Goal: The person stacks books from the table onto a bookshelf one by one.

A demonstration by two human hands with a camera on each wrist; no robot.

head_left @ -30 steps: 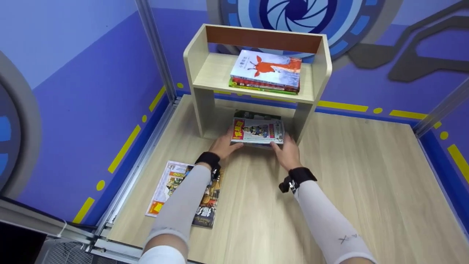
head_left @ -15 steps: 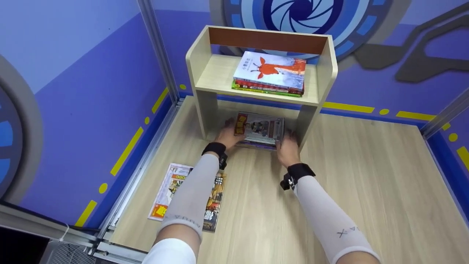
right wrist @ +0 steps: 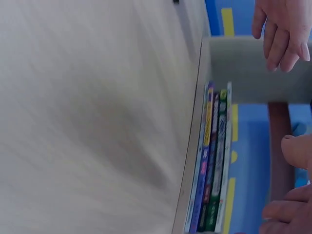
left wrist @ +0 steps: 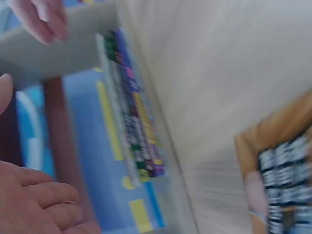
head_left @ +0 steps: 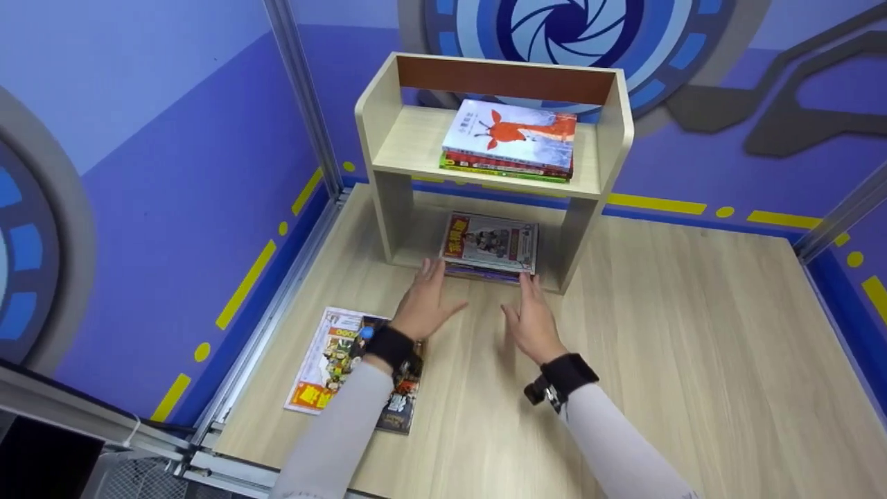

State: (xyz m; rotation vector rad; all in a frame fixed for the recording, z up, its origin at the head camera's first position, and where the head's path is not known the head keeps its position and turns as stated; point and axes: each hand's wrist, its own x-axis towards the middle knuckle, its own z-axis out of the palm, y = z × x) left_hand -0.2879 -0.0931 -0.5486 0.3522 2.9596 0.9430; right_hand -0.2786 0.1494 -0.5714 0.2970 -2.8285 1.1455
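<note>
A stack of comic books (head_left: 490, 242) lies flat on the lower shelf of a small wooden bookshelf (head_left: 382, 208), the top cover showing a red-and-yellow title strip. Their spines (left wrist: 134, 107) line up in the left wrist view, and the same spines (right wrist: 209, 161) appear in the right wrist view. My left hand (head_left: 424, 305) hovers in front of the stack's left corner, fingers straight and thumb spread, holding nothing. Near the right corner my right hand (head_left: 535, 320) is likewise extended with nothing in it.
On the upper shelf rests another pile of books, a giraffe picture book (head_left: 513, 133) on top. Two more comics, a white one (head_left: 315, 374) and a dark one (head_left: 398, 409), lie on the table (head_left: 665, 360) at left, partly under my left forearm. Purple wall panels (head_left: 201, 173) stand around.
The comic stack has gone deeper into the lower shelf and been let go. Both hands have drawn back toward me, out of the shelf.
</note>
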